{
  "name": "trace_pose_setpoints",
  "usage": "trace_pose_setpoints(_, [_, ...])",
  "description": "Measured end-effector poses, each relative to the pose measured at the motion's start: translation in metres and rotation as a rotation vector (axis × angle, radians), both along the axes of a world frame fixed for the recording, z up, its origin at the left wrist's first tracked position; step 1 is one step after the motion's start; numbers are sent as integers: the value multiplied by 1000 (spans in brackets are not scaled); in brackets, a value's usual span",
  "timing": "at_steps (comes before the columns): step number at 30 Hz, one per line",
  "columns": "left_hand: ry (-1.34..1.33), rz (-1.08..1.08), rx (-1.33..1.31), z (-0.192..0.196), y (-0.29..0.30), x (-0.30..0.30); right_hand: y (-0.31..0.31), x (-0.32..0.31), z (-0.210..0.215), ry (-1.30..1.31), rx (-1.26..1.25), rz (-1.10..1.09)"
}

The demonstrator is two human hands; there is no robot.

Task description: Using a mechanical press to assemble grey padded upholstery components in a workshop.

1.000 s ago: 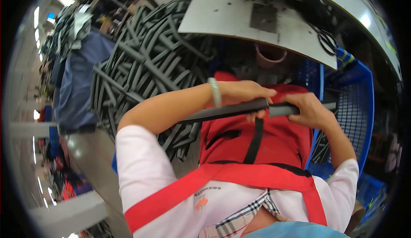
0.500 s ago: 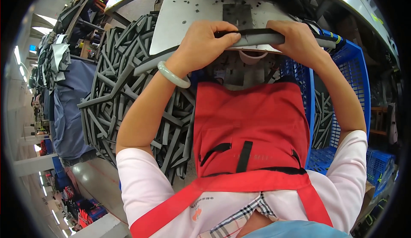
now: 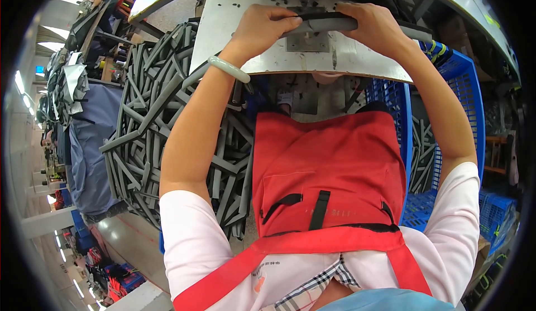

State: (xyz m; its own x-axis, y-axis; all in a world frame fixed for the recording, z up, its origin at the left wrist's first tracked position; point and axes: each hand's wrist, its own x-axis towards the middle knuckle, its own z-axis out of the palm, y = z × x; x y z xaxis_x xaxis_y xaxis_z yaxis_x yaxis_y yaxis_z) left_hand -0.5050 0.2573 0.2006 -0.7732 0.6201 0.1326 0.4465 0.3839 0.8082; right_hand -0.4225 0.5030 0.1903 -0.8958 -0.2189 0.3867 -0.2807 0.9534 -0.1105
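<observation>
A long grey padded strip (image 3: 329, 24) with a black strap along it lies across the metal machine table (image 3: 234, 48) at the top. My left hand (image 3: 265, 26), with a pale bangle on its wrist, grips the strip's left part. My right hand (image 3: 375, 27) grips it further right. Both hands press it down near a small square plate (image 3: 308, 43) in the table. A red apron (image 3: 329, 165) covers my lap below the table edge.
A large heap of grey padded strips (image 3: 167, 143) fills a bin at my left. A blue plastic crate (image 3: 441, 143) with more strips stands at my right. Dark fabric stacks (image 3: 89, 132) and another person's workstation lie far left.
Both hands have carried the strip up from my lap onto the machine table. They now hold it flat against the table near the square plate.
</observation>
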Motion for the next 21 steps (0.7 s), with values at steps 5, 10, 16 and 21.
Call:
trace_pose_setpoints(5, [-6, 9, -5, 4, 0, -3, 1, -4, -1, 37, -14, 8])
trace_pose_setpoints(10, [-83, -3, -6, 2, 1, -13, 0, -7, 9, 30, -7, -9])
trace_pose_setpoints(16, [85, 52, 66, -9, 2, -42, 23, -18, 13, 193, -395, 453])
trace_pose_setpoints(21, [445, -75, -291, 2, -18, -8, -20, 40, -8, 63, -98, 95])
